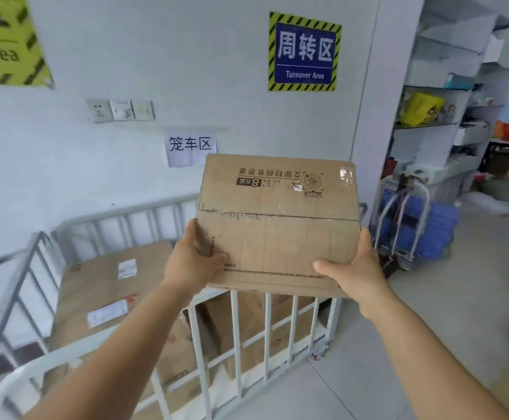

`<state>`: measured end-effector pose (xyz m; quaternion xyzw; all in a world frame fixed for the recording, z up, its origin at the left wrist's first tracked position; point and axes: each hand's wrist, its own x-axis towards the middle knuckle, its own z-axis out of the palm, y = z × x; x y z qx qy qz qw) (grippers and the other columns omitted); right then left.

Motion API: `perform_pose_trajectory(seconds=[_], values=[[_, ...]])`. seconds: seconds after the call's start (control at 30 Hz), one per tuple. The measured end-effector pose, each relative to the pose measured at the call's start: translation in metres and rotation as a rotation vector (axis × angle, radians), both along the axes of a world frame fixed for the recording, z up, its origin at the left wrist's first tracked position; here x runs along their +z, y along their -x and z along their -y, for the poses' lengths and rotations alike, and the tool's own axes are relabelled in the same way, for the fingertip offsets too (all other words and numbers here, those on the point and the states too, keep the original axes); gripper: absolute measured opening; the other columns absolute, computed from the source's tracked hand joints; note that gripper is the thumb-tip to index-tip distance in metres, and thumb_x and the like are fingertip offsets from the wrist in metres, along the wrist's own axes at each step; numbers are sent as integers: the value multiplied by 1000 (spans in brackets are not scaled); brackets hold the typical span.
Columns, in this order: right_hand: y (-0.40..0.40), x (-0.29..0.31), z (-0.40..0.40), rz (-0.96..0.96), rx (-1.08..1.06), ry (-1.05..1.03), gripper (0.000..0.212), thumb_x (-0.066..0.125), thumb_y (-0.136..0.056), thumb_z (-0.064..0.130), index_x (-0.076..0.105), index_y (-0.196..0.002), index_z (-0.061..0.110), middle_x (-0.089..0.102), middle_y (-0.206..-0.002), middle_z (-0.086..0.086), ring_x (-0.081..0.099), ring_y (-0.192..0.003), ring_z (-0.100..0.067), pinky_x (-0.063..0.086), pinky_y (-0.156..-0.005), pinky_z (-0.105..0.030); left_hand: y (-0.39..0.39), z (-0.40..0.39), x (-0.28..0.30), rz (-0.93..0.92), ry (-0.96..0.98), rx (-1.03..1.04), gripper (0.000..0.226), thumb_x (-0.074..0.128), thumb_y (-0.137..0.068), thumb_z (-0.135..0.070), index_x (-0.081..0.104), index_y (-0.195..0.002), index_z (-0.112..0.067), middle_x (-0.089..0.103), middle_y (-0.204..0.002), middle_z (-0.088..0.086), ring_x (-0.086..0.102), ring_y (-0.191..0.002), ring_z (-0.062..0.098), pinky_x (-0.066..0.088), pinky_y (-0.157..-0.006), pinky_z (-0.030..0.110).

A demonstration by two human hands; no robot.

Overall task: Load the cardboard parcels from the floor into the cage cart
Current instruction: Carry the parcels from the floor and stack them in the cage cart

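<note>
Above my white cage cart [248, 325], I hold up a flat brown cardboard parcel [277, 221] with black upside-down writing, my left hand [191, 263] and right hand [351, 271] curled tight around its near corners.

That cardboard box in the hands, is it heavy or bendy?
Probably light: the cardboard box is held out over the cage cart by only its near corners, between the left hand and right hand. Fairly stiff too, as it doesn't sag. Its glossy tape might feel slippery.
</note>
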<state>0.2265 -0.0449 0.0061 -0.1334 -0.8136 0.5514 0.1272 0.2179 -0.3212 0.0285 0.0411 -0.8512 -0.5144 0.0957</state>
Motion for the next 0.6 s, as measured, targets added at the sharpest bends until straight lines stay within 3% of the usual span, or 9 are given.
perform_pose_trajectory(seconds=[0.07, 0.2, 0.3, 0.4, 0.47, 0.6], values=[[16, 0, 41, -8, 55, 1, 108, 87, -55, 34, 22, -141, 41, 41, -140, 1, 47, -124, -26, 45, -100, -52, 6, 42, 0, 11, 14, 45, 89, 74, -78, -18, 23, -148, -33, 56, -126, -1, 60, -98, 22, 48, -73, 28], [45, -2, 120, -8, 152, 1, 115, 86, -66, 28, 9, -151, 37, 32, -149, 2, 40, -133, -26, 41, -105, -50, 12, 122, -3, 18, 22, 131, 89, 75, -78, -20, 23, -148, -34, 56, -128, 0, 61, -99, 23, 52, -83, 36], [66, -7, 174, 7, 222, -3, 122, 86, -67, 29, 2, -154, 37, 26, -155, 3, 34, -139, -25, 37, -109, -50, 14, 172, -6, 22, 37, 214, 80, 73, -80, -17, 27, -144, -33, 58, -120, -2, 60, -87, 17, 48, -63, 27], [90, -14, 222, 38, 301, -16, 125, 88, -59, 36, 5, -152, 39, 31, -154, 4, 37, -137, -25, 38, -108, -52, 20, 215, -14, 43, 41, 305, 87, 72, -82, -19, 20, -150, -32, 55, -124, 2, 56, -90, 19, 39, -55, 20], [110, -19, 252, 47, 360, -19, 123, 88, -54, 40, 10, -150, 39, 38, -149, 3, 42, -133, -25, 40, -106, -52, 25, 240, -21, 55, 45, 366, 88, 73, -83, -19, 18, -151, -31, 54, -127, 3, 54, -92, 19, 38, -57, 20], [153, -34, 305, 105, 465, -19, 119, 89, -58, 38, 12, -150, 36, 40, -146, 6, 43, -131, -25, 39, -107, -49, 42, 282, -42, 105, 21, 476, 84, 73, -81, -17, 24, -148, -30, 56, -125, 2, 54, -97, 21, 45, -78, 31]])
